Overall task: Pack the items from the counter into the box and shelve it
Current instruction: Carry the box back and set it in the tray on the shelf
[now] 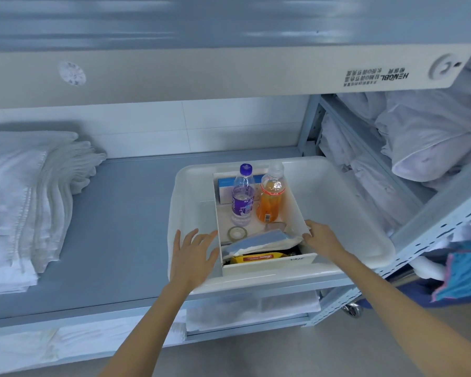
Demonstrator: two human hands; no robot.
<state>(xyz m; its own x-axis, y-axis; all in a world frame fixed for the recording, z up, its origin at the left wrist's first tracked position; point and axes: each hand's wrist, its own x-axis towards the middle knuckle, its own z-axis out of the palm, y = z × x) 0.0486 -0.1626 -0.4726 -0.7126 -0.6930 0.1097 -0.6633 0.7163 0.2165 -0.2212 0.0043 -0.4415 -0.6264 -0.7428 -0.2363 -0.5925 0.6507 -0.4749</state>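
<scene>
A white box point(290, 197) stands inside a larger white plastic tub point(343, 213) on the grey shelf point(120, 227). Inside the box are a purple-capped water bottle point(242, 197), an orange drink bottle point(272, 197), a blue and white carton point(225, 186), a tape roll point(237, 233), a blue and white packet point(259, 240) and a yellow package point(259, 258). My left hand point(192, 257) hovers open just left of the box, fingers spread. At the box's near right edge, the fingers of my right hand point(322, 239) curl over the wall.
Folded white towels point(25, 200) are stacked at the shelf's left end. A shelf board point(229, 74) hangs overhead. To the right stands a wheeled rack point(433, 213) with white linens point(424, 140) and blue cloth point(465, 273). More white linen lies on the shelf below.
</scene>
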